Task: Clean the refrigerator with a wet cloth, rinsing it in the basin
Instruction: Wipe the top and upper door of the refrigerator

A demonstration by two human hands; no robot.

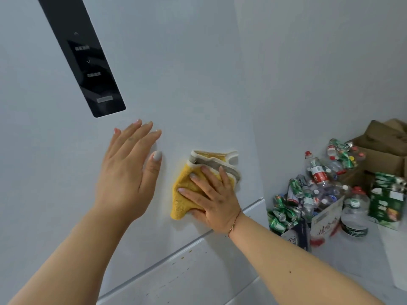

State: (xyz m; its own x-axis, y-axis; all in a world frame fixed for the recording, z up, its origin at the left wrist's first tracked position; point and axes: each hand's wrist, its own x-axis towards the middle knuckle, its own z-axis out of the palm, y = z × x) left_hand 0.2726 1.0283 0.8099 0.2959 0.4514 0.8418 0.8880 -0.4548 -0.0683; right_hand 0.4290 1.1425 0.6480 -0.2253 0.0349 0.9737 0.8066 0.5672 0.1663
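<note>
Wiping the refrigerator door (pixel 187 84), I have my right hand (pixel 214 201) spread flat on the yellow cloth (pixel 187 190), pressing it against the panel just above the door seam (pixel 231 223). My left hand (pixel 130 170), fingers straight, braces on the door at 9 o'clock from the cloth. I'd keep the pressure even, sweep in overlapping strokes, then reach the specks at 6 o'clock. No basin is in view; the control panel (pixel 88 62) lettering is unreadable.

A crumpled yellow cloth (pixel 189 190) with pale edging lies flat against the white refrigerator door (pixel 176 73), near its lower edge.
</note>
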